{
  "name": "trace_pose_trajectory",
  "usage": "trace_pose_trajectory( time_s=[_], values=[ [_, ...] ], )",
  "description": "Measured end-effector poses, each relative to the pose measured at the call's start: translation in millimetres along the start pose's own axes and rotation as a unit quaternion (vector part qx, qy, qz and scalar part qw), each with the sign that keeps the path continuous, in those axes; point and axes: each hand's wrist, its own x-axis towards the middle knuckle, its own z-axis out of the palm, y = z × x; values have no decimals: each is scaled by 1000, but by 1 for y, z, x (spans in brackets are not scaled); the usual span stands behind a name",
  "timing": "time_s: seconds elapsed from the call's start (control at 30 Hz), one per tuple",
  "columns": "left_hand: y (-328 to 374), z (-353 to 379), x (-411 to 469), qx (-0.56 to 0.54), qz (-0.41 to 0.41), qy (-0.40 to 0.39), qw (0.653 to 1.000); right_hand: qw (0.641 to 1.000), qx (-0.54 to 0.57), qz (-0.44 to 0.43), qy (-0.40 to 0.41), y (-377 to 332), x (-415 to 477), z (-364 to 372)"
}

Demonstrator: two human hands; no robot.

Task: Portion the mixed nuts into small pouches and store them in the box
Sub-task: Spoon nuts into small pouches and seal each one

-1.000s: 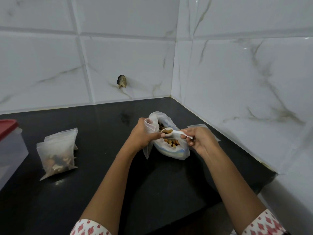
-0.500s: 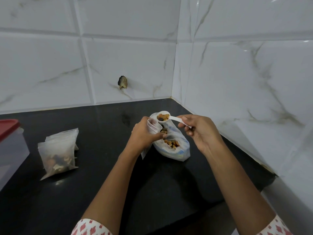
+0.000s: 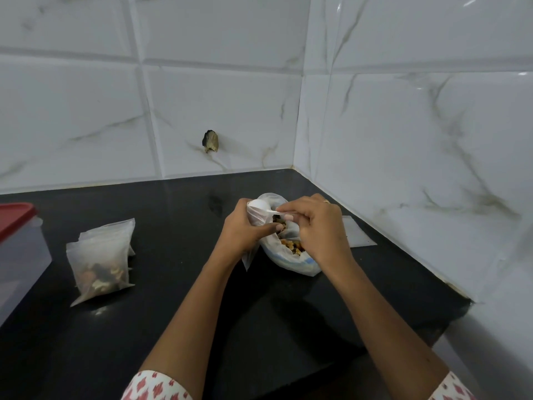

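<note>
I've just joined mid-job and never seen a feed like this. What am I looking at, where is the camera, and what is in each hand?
There is no machine here: a person works with bare hands, filmed by a single camera on their head looking forward and down. The left hand holds a small pouch open. The right hand tips a white spoon over its mouth. Behind the hands, the big bag of nuts lies open on the black counter. To the left stand filled pouches and, at the edge, a clear box with a red lid. An empty pouch lies flat near the right wall.
</note>
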Motion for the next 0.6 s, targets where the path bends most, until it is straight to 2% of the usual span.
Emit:
trace_pose_trajectory(
  time_s=[0.1,0.2,0.23,0.33,0.43,0.6],
  values=[
    [-2,0,1,-4,0,5,1000,997,-30,-78,3,-1,-1,-2],
    [-2,1,1,-10,1,10,1000,995,-33,-89,-7,-4,-3,-5],
    [-2,1,1,-9,-1,8,1000,997,-20,-72,16,-3,-3,-6],
    [-1,1,2,16,-19,7,1000,995,45,63,56,-2,0,-11],
    [-3,0,4,72,-35,25,996,991,-10,132,-8,9,2,-4],
    [-5,1,4,84,-56,9,995,966,-151,149,-150,16,5,19]
  ],
)
